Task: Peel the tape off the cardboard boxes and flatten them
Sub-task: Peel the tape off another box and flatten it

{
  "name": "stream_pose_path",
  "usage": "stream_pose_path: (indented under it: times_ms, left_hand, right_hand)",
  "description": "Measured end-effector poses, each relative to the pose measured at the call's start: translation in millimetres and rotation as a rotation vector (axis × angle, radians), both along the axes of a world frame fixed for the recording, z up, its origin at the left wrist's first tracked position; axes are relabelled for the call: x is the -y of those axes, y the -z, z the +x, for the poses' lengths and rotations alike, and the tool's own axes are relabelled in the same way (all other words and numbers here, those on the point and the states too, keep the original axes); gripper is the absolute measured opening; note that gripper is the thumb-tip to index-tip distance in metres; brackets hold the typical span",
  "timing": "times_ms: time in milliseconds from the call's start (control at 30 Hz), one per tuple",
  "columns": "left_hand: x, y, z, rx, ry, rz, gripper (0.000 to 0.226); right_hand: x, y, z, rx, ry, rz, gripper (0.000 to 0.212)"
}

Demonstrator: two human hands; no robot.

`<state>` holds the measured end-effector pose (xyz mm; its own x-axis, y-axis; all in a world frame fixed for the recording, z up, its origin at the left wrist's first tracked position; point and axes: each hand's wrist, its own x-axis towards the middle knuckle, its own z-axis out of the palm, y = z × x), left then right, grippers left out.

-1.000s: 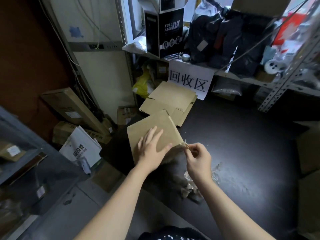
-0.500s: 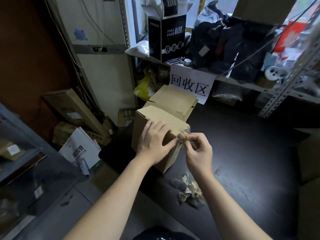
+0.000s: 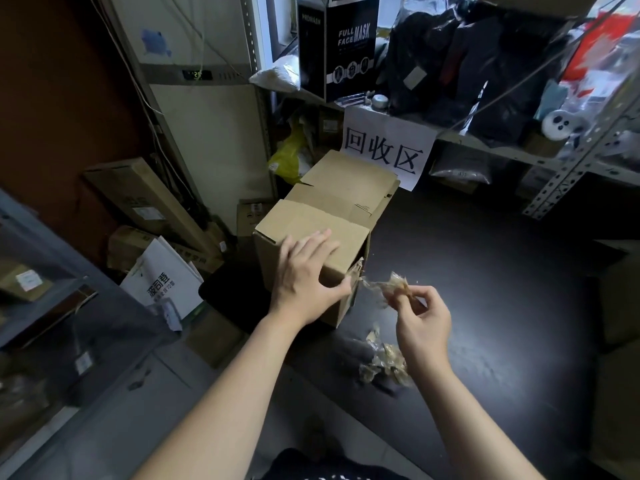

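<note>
A brown cardboard box (image 3: 304,225) stands on the black table (image 3: 485,289). My left hand (image 3: 306,278) rests on its top and near corner, fingers spread, thumb against the corner edge. My right hand (image 3: 420,323) pinches a strip of clear, crumpled tape (image 3: 382,289) that stretches left to the box's near right corner. A wad of peeled tape (image 3: 384,367) lies on the table below my right hand. Flattened cardboard (image 3: 349,178) is stacked behind the box.
A white paper sign (image 3: 384,150) hangs from a metal shelf (image 3: 519,157) crowded with bags and a black mask box (image 3: 343,46). Long cartons (image 3: 145,202) and a white printed box (image 3: 162,278) lie on the floor at left. More cardboard (image 3: 620,299) sits at the right edge.
The box went from lying tilted to standing upright under my left hand. My right hand has pulled away to the right, drawing the tape strip off the corner.
</note>
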<state>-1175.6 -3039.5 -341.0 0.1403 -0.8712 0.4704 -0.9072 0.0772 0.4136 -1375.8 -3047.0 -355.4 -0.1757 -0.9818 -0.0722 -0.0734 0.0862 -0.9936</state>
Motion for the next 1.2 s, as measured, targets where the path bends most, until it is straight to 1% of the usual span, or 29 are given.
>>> stream_pose_path:
  times_ms: [100,167,400,567,767,867,967,1067,1100,1133,1200]
  left_hand:
    - [0.6,1.7,-0.9,-0.005,0.002,0.003,0.06]
    - [-0.1,4.2,-3.8,-0.019,-0.009,-0.009,0.059]
    - [-1.8,9.9,-10.8,-0.039,-0.05,-0.016,0.058]
    - [-0.3,8.0,-12.3,-0.037,-0.061,0.014,0.06]
    - [-3.5,4.4,-14.9,-0.036,-0.066,0.078,0.062]
    - [-4.6,3.4,-14.4,-0.038,-0.06,0.101,0.06]
    - [-1.8,-1.0,-14.7,-0.042,-0.067,0.124,0.061]
    - [5.6,-9.2,-6.1,-0.045,-0.087,0.133,0.061]
    - [8.7,-12.4,-1.7,-0.046,-0.09,0.139,0.062]
    - [11.0,-15.4,2.4,-0.044,-0.089,0.142,0.063]
    - [12.2,-18.9,7.8,-0.012,-0.085,0.151,0.067]
  right_hand:
    - [-8.2,-2.3,-4.7,-0.034,-0.002,-0.01,0.011]
    - [-12.7,1.3,-7.5,-0.093,0.017,-0.021,0.009]
    - [-26.0,4.6,-30.4,-0.199,0.054,-0.101,0.02]
    - [-38.5,-2.2,-33.7,-0.149,0.045,-0.176,0.023]
    - [-52.3,-6.1,-34.0,-0.106,-0.06,-0.211,0.021]
    - [-57.7,-6.3,-33.1,-0.057,-0.061,-0.229,0.028]
    - [-57.8,-4.6,-35.5,-0.083,-0.048,-0.24,0.032]
    - [-56.4,-5.8,-38.9,-0.01,-0.082,-0.162,0.045]
    - [-55.0,-7.8,-39.8,0.015,-0.101,-0.144,0.047]
    - [-53.1,-9.4,-40.5,0.023,-0.113,-0.145,0.045]
    - [-49.7,-14.0,-40.4,0.029,-0.118,-0.164,0.034]
